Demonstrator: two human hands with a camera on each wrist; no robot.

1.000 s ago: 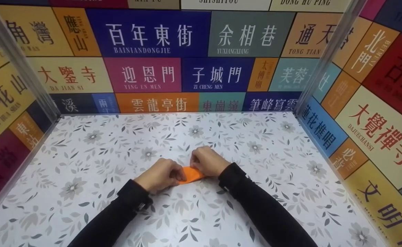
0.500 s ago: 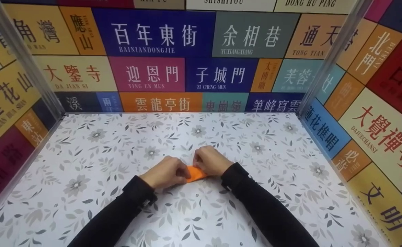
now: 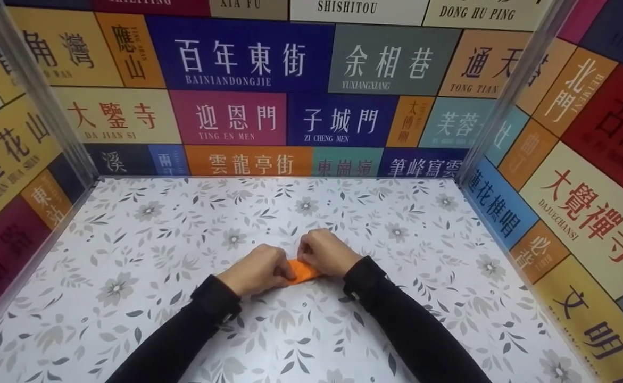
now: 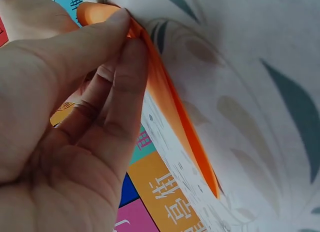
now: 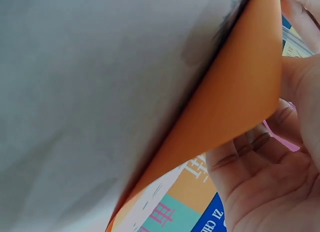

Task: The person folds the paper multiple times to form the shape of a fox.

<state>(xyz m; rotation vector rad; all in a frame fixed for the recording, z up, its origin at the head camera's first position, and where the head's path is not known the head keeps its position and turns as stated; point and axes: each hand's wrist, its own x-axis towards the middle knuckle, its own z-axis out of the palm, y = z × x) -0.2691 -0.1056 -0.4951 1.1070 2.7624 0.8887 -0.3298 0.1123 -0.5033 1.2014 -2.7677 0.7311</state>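
Hands meet mid-table: left hand point(image 3: 258, 267) and right hand point(image 3: 326, 253) both pinch folded orange paper point(image 3: 301, 271) low over floral table point(image 3: 130, 255). Risk: uneven finger pressure could skew the crease or tear the thin sheet

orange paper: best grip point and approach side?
Pinch the orange paper at its two short ends, coming in from left and right, as the left hand and right hand do. It is thin and folded flat, so only edges offer purchase, probably.
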